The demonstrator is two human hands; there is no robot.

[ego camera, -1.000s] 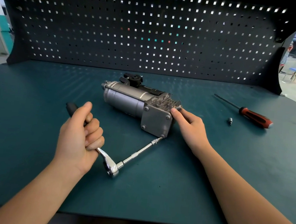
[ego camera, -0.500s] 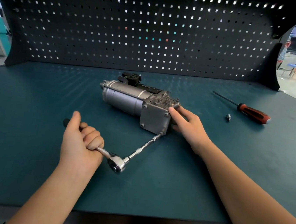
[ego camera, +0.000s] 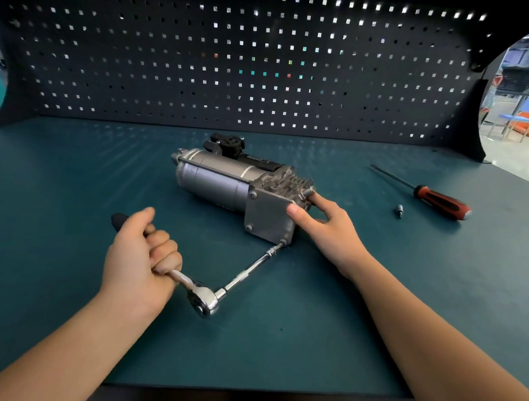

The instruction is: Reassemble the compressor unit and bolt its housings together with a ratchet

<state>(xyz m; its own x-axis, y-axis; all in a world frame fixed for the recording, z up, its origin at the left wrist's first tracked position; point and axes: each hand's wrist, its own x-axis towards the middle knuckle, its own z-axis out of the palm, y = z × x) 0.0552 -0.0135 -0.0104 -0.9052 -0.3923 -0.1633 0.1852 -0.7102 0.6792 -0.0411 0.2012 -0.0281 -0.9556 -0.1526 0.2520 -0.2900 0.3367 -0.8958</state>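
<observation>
From the head view, we judge ourselves to be in the bolting step: the compressor unit lies on its side near the middle of the table, its grey motor cylinder pointing left and its square end housing facing us, already seated against the body. Our left hand is closed in a full fist round the black grip of the ratchet, thumb up along the handle. The ratchet's chrome head sits low over the table, and from it a long extension bar runs up and to the right to the bolt at the housing's lower right corner. Our right hand steadies the unit, thumb pressed flat on the housing's face and fingers wrapped round its far right edge, so it clamps that end. Three other bolt heads show on the plate's corners; how tight any of them is, we cannot tell. The next move, as we read it, calls for swinging the handle while bracing the unit against turning and holding the extension in line with the bolt, or the socket may slip off. A red-handled screwdriver and a small bit lie well apart to the right, in front of the pegboard.
</observation>
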